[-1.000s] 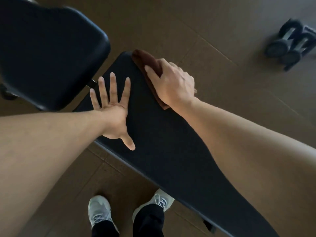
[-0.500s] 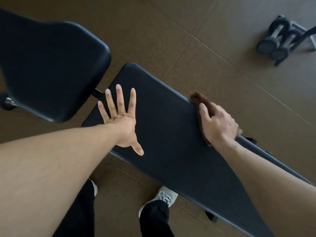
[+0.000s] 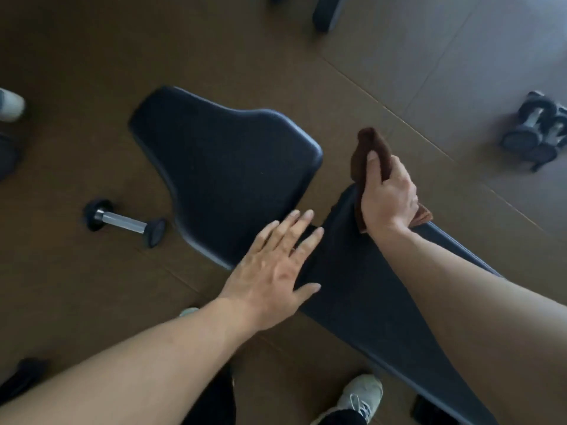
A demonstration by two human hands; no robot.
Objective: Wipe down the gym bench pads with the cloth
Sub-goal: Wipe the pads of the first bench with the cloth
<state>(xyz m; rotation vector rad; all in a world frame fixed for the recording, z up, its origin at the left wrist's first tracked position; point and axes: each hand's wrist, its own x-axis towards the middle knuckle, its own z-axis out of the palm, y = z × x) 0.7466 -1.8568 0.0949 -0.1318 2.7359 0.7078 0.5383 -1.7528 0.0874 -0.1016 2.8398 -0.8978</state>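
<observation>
Brown terry cloth (image 3: 372, 156), gripped in right hand (image 3: 388, 199) at the top corner of the long black padded bench (image 3: 362, 286); left hand (image 3: 271, 265) flat, fingers straight, bracing; step: wiping long pad; next, likely the wider seat pad (image 3: 227, 167).

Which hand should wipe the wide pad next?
Probably the right hand: it grips the brown cloth beside the wide pad. The left hand lies flat, holding nothing.
</observation>
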